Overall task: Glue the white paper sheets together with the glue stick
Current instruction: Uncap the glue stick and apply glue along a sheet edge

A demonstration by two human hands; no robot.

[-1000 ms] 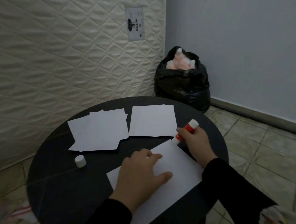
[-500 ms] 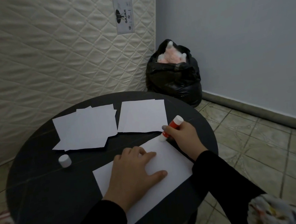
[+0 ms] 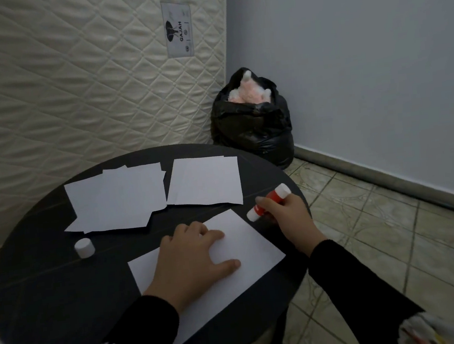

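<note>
Right grip (image 3: 286,216) holds glue stick (image 3: 268,202); left hand (image 3: 192,256) flat on sheet (image 3: 251,250).

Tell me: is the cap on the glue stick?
No, the white cap stands alone on the table, apart from the glue stick.

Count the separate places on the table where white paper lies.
3: a near sheet under the left hand, an overlapping pile far left, paper far right. Pile's sheet count is hidden.
</note>
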